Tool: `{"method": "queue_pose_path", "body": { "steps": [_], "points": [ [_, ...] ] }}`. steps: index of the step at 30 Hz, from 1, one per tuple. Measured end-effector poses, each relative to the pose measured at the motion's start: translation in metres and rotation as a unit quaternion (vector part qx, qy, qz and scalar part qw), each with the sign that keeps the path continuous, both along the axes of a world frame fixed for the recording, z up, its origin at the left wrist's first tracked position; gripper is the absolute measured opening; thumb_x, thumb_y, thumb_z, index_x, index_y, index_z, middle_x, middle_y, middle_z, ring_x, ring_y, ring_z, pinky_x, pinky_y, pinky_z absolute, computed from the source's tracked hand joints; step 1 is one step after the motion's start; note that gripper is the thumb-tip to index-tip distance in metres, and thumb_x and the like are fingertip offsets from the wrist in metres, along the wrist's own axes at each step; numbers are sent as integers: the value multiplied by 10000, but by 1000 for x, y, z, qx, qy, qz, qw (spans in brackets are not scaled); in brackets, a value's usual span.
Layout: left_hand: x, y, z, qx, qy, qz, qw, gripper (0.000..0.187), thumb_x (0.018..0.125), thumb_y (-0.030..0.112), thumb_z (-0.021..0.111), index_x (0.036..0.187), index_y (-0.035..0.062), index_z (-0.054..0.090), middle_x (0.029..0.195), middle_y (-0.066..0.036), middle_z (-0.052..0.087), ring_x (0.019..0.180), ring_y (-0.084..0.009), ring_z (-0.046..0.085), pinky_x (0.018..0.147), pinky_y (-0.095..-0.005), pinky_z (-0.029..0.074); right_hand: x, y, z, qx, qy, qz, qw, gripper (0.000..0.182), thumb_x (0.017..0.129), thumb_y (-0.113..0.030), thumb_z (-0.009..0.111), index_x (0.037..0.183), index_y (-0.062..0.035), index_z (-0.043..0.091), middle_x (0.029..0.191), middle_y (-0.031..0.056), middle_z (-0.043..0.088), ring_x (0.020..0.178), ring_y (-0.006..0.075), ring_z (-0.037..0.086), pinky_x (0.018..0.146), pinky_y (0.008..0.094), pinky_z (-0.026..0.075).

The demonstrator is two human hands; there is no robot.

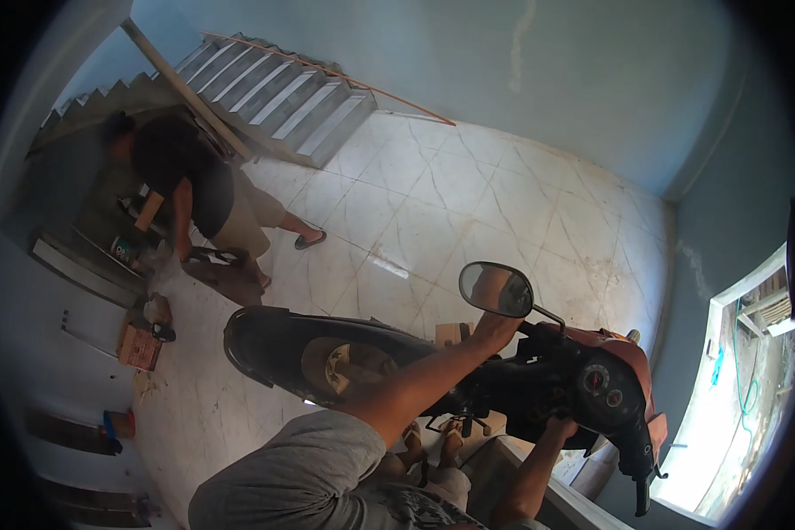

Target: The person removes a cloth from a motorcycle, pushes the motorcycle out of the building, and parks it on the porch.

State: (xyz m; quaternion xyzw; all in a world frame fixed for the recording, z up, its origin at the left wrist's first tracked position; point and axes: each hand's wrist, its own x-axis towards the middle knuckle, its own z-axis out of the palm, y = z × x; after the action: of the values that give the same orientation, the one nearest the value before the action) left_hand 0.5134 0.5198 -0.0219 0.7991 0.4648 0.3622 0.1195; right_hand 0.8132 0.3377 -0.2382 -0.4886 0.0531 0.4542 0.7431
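A black and red motorbike stands in front of me, its front pointing right. My left arm reaches across its seat to the far handlebar side. My left hand is at the round mirror, which hides most of its fingers. My right hand is closed against the dark body just below the round gauges; what it holds there is too small and shadowed to make out.
A person bends at the left, holding a dark item. Concrete stairs rise behind. A cardboard box sits on the tiled floor at left. A bright window opening is at right. My sandalled feet are beside the motorbike.
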Motion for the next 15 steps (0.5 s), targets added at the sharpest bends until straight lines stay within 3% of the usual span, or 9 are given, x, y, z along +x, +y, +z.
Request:
{"method": "queue_pose_path", "body": {
  "steps": [3, 4, 6, 7, 9, 10, 13, 15],
  "points": [
    [-4, -1, -2, -61, 31, -16, 998, 243, 903, 91, 555, 1134, 15, 564, 1146, -221, 581, 1120, -421, 553, 931, -509, 443, 10, -10, -22, 39, -15, 12, 999, 141, 877, -187, 673, 990, -111, 707, 916, 45, 712, 772, 165, 630, 674, 396, 495],
    [-3, -2, 1, -18, 20, -11, 1000, 264, 829, 23, 609, 1088, 16, 560, 1064, -211, 594, 1049, -424, 581, 870, -520, 463, 15, -10, -33, 20, -18, 4, 1000, 135, 862, -175, 680, 976, -107, 705, 907, 44, 710, 774, 174, 632, 688, 396, 499],
    [-3, 1, -1, -13, 9, -2, 1000, 341, 756, -59, 640, 1078, 19, 556, 1049, -216, 596, 1025, -436, 592, 841, -533, 477, 17, -4, -41, -17, -22, -14, 1000, 126, 834, -151, 694, 949, -99, 702, 888, 41, 704, 778, 192, 636, 715, 398, 508],
    [-3, 2, -2, -10, 3, 3, 1000, 386, 720, -100, 656, 1073, 20, 554, 1042, -218, 596, 1013, -442, 597, 827, -540, 485, 14, 1, -38, -110, -197, 44, 973, 121, 824, -140, 696, 935, -93, 699, 885, 38, 704, 790, 201, 639, 730, 400, 512],
    [-1, 3, -5, 88, -26, 7, 996, 380, 733, -101, 637, 1084, 18, 551, 1055, -229, 586, 1016, -445, 593, 825, -543, 482, 7, -4, -21, -251, -470, 134, 836, 121, 804, -114, 704, 919, -79, 692, 888, 34, 705, 816, 215, 647, 762, 402, 521],
    [-1, 3, -13, 56, -20, 4, 998, 353, 783, -49, 604, 1124, 22, 548, 1102, -230, 577, 1050, -442, 574, 865, -536, 465, 1, -7, -7, -306, -566, 155, 750, 127, 794, -101, 710, 916, -70, 689, 894, 34, 705, 830, 221, 651, 780, 401, 524],
    [-4, 3, -22, -47, 36, 2, 998, 316, 989, 186, 478, 1263, 41, 540, 1321, -222, 534, 1231, -420, 490, 1047, -512, 386, -3, -10, 14, -378, -676, 164, 611, 168, 771, -68, 730, 931, -44, 682, 922, 43, 708, 866, 228, 661, 818, 393, 531],
    [-2, 4, -20, 4, 2, 9, 1000, 282, 879, 81, 563, 1156, 30, 559, 1154, -214, 571, 1082, -421, 557, 907, -518, 447, 0, -6, 14, -367, -674, 160, 621, 178, 766, -67, 735, 934, -40, 681, 926, 48, 708, 868, 229, 663, 820, 394, 532]
  ]
}}
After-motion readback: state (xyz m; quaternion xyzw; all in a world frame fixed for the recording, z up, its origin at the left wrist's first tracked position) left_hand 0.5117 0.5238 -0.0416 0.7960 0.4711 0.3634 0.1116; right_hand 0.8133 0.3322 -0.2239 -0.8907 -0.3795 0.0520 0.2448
